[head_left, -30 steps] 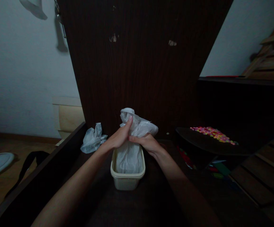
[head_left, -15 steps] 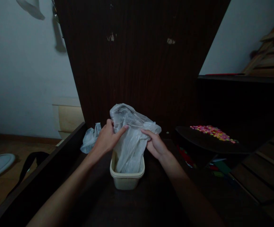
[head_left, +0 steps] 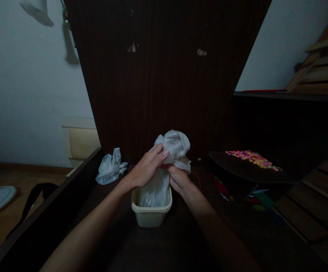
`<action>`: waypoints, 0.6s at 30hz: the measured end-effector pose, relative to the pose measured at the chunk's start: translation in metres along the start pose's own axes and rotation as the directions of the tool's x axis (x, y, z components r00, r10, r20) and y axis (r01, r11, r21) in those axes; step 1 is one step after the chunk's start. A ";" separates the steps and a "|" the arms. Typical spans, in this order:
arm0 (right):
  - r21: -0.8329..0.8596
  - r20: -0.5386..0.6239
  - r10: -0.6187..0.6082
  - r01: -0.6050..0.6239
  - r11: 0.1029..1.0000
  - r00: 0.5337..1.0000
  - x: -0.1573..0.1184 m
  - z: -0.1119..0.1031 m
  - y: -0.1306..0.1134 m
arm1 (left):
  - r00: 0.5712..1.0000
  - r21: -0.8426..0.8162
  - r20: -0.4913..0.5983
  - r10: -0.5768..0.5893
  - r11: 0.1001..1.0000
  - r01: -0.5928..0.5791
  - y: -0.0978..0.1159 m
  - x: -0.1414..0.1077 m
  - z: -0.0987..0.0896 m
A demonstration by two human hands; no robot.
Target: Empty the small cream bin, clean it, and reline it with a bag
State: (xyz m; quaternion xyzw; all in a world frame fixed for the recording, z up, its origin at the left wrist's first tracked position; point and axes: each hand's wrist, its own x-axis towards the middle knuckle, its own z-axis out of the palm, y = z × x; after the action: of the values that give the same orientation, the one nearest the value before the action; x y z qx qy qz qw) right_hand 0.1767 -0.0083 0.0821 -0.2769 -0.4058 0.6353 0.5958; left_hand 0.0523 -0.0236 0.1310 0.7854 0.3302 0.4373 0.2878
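A thin whitish plastic bag [head_left: 155, 190] hangs with its lower part inside a small cream plastic bin [head_left: 151, 217]. Its upper part is bunched together above the bin's far rim. My left hand [head_left: 149, 166] is closed on the gathered bag from the left, thumb along the top. From the right, my right hand [head_left: 177, 177] grips the bag's neck just below, its fingers partly hidden behind the plastic. The two hands nearly meet.
Another crumpled plastic bag [head_left: 110, 166] lies left of the bin, beside a low dark ledge [head_left: 67, 189]. A dark upright panel [head_left: 164, 83] stands behind. On the right, a rounded shelf [head_left: 223, 162] carries a colourful heap of small pieces [head_left: 253, 158].
Both hands have drawn closer together, the left one moving right. The spread top of the bag is now gathered into a bunch and shifted right.
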 end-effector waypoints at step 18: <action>0.084 -0.017 0.105 -0.103 0.991 0.994 -0.005 -0.006 -0.012 | 0.982 0.225 0.033 -0.184 0.959 0.172 -0.024 -0.023 -0.005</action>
State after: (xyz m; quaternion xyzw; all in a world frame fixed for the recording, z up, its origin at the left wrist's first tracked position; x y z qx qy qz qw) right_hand 0.1890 -0.0124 0.0881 -0.2796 -0.3577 0.6788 0.5771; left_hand 0.0322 -0.0257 0.1037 0.7909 0.4382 0.3493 0.2457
